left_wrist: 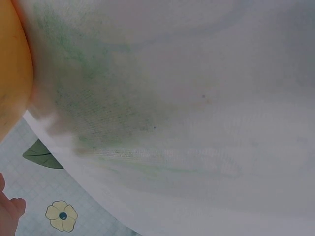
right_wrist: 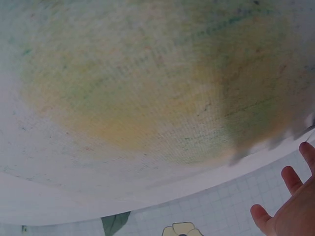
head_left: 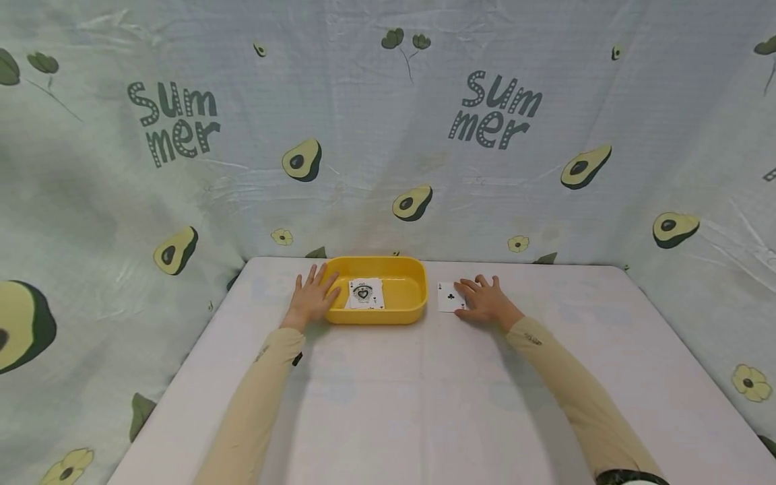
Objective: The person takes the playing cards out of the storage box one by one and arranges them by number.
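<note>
A yellow plastic tray (head_left: 412, 313) stands on the white table near its far edge. Inside lie some playing cards (head_left: 366, 294), overlapping at the tray's left half; the top one bears a heart-shaped emblem. My left hand (head_left: 312, 296) rests with spread fingers over the tray's left end. To the right of the tray is a single club playing card (head_left: 447, 296), face up. My right hand (head_left: 485, 301) holds this card by its right part, index finger at the top edge and thumb at the bottom edge. Its other fingers are spread apart.
The white-covered table (head_left: 388, 397) reaches from the person to a hanging cloth (head_left: 364, 101) printed with avocados and flowers. This cloth also closes off the left and right sides. In the left wrist view, the tray's wall (left_wrist: 15, 64) shows at the upper left.
</note>
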### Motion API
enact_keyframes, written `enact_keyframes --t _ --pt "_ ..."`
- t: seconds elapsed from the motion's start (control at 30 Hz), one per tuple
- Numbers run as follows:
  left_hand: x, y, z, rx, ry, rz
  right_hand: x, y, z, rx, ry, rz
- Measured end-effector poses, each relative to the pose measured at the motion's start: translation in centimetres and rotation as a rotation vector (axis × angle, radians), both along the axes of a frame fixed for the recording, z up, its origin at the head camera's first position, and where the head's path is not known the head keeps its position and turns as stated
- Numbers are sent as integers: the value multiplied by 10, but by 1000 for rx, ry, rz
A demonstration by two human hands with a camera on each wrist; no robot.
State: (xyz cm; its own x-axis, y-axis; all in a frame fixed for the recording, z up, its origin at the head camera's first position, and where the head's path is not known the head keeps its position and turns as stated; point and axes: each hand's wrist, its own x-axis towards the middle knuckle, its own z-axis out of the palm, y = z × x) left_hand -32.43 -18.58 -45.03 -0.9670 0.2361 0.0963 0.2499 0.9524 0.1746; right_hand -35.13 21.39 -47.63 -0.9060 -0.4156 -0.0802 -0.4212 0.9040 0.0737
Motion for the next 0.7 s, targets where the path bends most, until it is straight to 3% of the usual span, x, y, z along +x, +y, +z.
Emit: enact_keyframes --t 0.7 --pt "1 0 5 18 -26 -13 3 -2 12 -32 10 17"
